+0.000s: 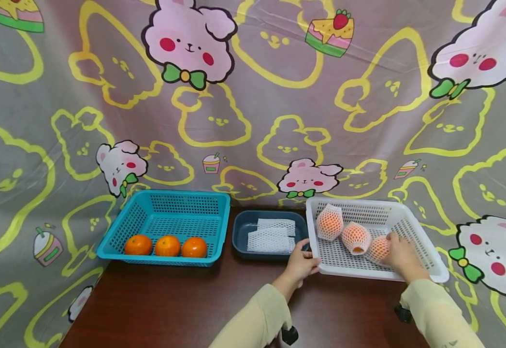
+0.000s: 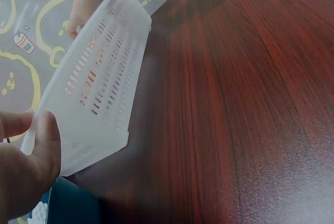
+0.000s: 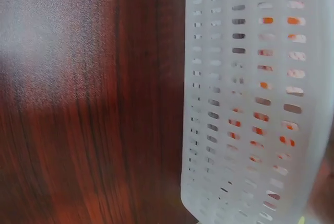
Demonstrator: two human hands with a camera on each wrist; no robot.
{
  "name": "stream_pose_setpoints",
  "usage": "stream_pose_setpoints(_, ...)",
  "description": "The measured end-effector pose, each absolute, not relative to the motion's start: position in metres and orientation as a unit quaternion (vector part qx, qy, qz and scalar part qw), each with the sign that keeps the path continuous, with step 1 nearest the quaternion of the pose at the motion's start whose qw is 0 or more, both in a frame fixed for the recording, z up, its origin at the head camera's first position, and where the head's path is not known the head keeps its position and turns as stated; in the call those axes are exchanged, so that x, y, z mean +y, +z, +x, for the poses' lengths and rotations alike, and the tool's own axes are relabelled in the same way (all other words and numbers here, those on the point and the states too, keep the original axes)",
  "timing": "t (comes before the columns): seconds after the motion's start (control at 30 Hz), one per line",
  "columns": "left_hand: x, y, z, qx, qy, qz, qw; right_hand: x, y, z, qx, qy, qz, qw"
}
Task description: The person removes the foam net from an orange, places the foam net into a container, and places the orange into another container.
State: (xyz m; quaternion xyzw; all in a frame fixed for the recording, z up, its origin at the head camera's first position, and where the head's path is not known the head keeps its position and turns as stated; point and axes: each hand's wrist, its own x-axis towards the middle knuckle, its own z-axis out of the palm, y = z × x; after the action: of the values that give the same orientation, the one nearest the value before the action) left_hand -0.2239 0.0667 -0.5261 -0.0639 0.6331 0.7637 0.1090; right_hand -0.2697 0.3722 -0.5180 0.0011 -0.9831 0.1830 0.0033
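A white plastic basket [image 1: 366, 270] holds three oranges in foam net sleeves: one at the left [image 1: 330, 223], one in the middle [image 1: 356, 237] and one at the right [image 1: 378, 250]. My left hand [image 1: 300, 265] pinches the basket's near left corner; in the left wrist view, thumb and finger [image 2: 48, 140] grip its rim. Inside the basket, my right hand [image 1: 404, 257] grips the rightmost netted orange, its fingers over the top and right side. The right wrist view shows mostly the basket's slotted wall [image 3: 250, 104], with orange colour behind the slots; most of that hand is hidden there.
Three bare oranges [image 1: 167, 246] sit along the near side of a teal basket [image 1: 161, 261] at the left. Between the baskets, a dark blue tray [image 1: 240, 232] holds white foam net sleeves [image 1: 271, 241]. The brown wooden table [image 1: 183, 304] meets a patterned cloth [image 1: 253, 106] behind.
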Motion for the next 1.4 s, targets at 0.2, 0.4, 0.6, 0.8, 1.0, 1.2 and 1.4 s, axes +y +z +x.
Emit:
stream_pose_setpoints(0.2,0.067,-0.526,-0.223,0.631,0.766,-0.059,0.109,0.373,-0.521,-0.270,-0.979,0.200,-0.012,-0.033)
stream_pose_setpoints(0.4,0.067,-0.527,-0.223,0.626,0.769,-0.063,0.115,0.372,-0.522,-0.269,-0.980,0.186,-0.043,-0.061)
stream_pose_setpoints(0.6,0.065,-0.526,-0.223,0.622,0.773,-0.059,0.112,0.364,-0.519,-0.270,-0.979,0.185,-0.061,-0.067)
stream_pose_setpoints(0.8,0.064,-0.527,-0.226,0.614,0.779,-0.057,0.117,0.360,-0.517,-0.269,-0.977,0.196,-0.054,-0.064)
stream_pose_setpoints(1.0,0.062,-0.527,-0.226,0.607,0.783,-0.057,0.123,0.363,-0.514,-0.271,-0.977,0.199,-0.030,-0.066)
stream_pose_setpoints(1.2,0.062,-0.527,-0.226,0.625,0.772,-0.049,0.108,0.366,-0.506,-0.273,-0.977,0.195,-0.016,-0.087)
stream_pose_setpoints(1.4,0.061,-0.524,-0.223,0.657,0.749,-0.024,0.082,0.366,-0.495,-0.272,-0.980,0.184,0.001,-0.080)
